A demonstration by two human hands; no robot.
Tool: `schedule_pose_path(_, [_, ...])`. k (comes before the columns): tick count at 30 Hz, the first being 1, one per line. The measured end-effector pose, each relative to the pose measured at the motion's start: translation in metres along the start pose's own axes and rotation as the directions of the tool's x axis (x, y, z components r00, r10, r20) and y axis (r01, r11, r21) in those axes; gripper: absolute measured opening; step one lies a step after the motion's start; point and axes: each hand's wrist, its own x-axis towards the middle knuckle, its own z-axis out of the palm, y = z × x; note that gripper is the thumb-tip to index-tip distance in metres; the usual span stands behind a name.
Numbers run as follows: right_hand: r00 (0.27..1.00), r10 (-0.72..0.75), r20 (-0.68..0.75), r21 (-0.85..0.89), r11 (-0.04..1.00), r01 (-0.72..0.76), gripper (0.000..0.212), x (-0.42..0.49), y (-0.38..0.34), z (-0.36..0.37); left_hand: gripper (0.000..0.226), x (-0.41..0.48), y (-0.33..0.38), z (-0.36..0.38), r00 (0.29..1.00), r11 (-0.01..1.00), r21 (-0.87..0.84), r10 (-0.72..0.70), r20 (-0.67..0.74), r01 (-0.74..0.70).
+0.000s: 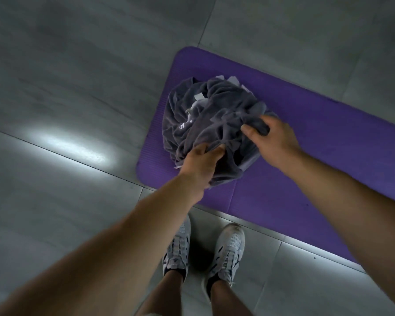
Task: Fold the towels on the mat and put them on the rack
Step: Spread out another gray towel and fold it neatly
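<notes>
Towels sit bunched on the purple mat; left hand and right hand each clutch cloth. Best to tease one free before lifting.

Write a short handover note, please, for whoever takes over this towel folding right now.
Left hand: grips the near edge of the towels.
Right hand: grips a bunch of the same heap on its right side.
Things: the grey towels are one crumpled heap over the left end of the purple mat; whether the heap rests on it or is lifted is unclear. The rack is not in view.
Done: nothing folded yet.
Left: separate the towels, fold each on the mat, carry them to the rack.
</notes>
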Motion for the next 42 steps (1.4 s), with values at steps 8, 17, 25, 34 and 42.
schedule_pose_path(8, [0.988,0.111,-0.112,0.193,0.977,-0.087,0.027,-0.115,-0.047,-0.073,0.017,-0.11,0.032,0.021,0.998,0.967,-0.252,0.039,0.044,-0.027])
schedule_pose_path(17, [0.986,0.092,-0.142,0.265,0.963,-0.052,0.011,-0.193,-0.034,-0.161,0.029,-0.176,0.065,0.089,0.969,0.962,0.132,0.226,0.1,-0.238])
schedule_pose_path(25, [0.99,0.057,-0.133,0.231,0.973,-0.025,0.03,-0.22,0.094,-0.236,0.028,-0.18,0.02,0.234,0.929,0.795,0.481,0.332,0.165,-0.37])
schedule_pose_path(34, [0.997,-0.069,-0.045,0.187,0.979,0.077,0.028,-0.238,0.334,-0.346,0.035,-0.156,-0.09,0.455,0.898,0.728,0.561,0.436,0.065,-0.394])
schedule_pose_path(42, [0.982,-0.094,-0.165,-0.081,0.993,0.081,0.041,-0.223,0.527,-0.391,0.035,-0.09,-0.182,0.599,0.859,0.636,0.607,0.482,0.169,-0.476])
